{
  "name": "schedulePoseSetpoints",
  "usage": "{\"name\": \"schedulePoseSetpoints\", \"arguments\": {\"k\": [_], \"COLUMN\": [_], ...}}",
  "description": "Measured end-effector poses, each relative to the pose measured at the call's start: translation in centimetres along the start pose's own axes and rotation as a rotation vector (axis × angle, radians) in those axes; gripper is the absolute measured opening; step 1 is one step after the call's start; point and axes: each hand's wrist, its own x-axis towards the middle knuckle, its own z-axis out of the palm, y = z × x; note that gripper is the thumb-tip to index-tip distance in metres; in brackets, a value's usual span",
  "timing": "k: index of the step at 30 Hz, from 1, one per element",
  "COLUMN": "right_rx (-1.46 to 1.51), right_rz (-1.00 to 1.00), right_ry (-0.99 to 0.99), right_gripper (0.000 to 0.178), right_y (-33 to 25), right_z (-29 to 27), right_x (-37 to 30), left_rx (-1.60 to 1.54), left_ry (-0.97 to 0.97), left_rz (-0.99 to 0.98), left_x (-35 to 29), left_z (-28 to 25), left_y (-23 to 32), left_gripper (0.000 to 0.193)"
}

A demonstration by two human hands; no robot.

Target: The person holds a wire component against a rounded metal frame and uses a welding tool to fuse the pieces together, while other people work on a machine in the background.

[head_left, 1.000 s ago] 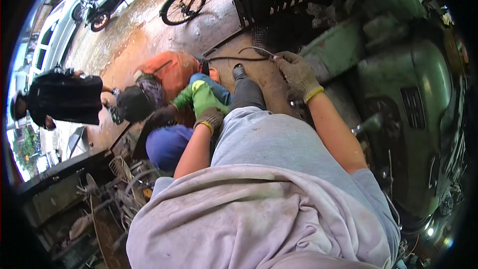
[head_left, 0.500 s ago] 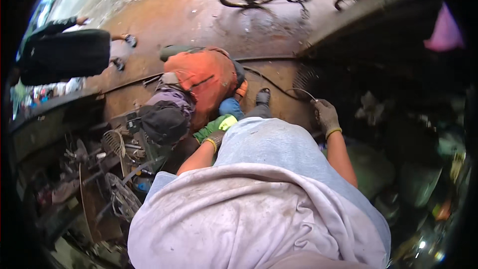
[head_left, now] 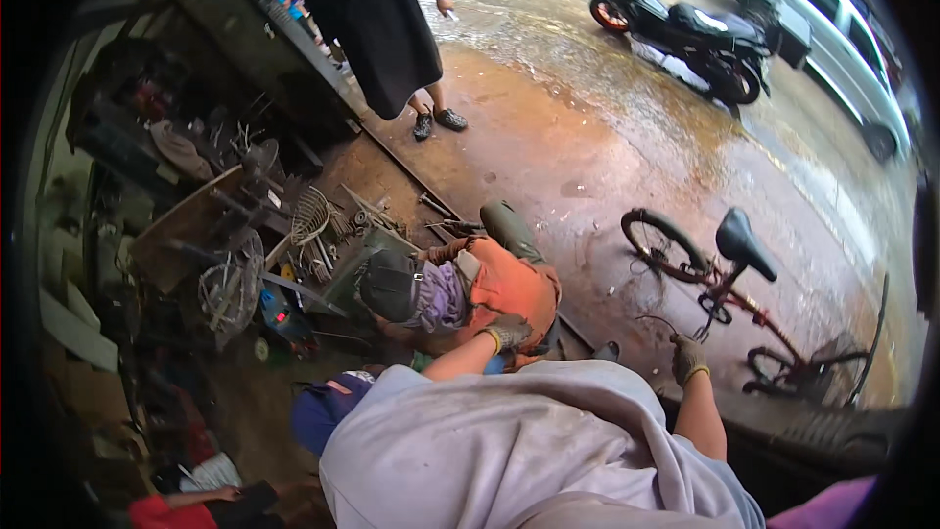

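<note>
My left hand [head_left: 508, 331], in a grey knit glove with a yellow cuff, lies against the orange top [head_left: 511, 289] of a co-worker who crouches in front of me. Its fingers look stretched out and seem to hold nothing. Out to the right, my right hand [head_left: 689, 357], gloved the same way, is closed on a thin dark wire [head_left: 654, 320]. The wire's loose end curves up and left. Beyond that hand a red bicycle [head_left: 741, 306] with a black saddle stands on the wet ground.
A person in a long black coat [head_left: 377, 24] stands ahead on the left. Farther off are a parked black motorcycle [head_left: 685, 24] and a silver vehicle [head_left: 813, 20]. Scrap and a wire basket [head_left: 311, 215] crowd the left side. Another person's blue cap [head_left: 328, 413] shows close by.
My view has swung left, bringing the motorcycle and vehicle in. My left hand has shifted onto the co-worker's orange top. My right hand still grips the wire.
</note>
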Motion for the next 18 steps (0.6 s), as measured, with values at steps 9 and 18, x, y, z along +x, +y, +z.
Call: {"name": "schedulePoseSetpoints", "arguments": {"k": [9, 18], "right_rx": [-0.379, -0.826], "right_rz": [-0.069, -0.441], "right_ry": [-0.087, -0.446], "right_gripper": [0.014, 0.015], "right_y": [-13.6, -25.7], "right_z": [2.1, 15.5], "right_x": [9.5, 10.7], "left_rx": [-0.203, -0.556], "left_ry": [-0.017, 0.261], "left_rz": [-0.163, -0.572], "left_x": [0.1, 4.3], "left_z": [0.4, -4.8], "left_y": [6.2, 4.7], "left_gripper": [0.054, 0.051]}}
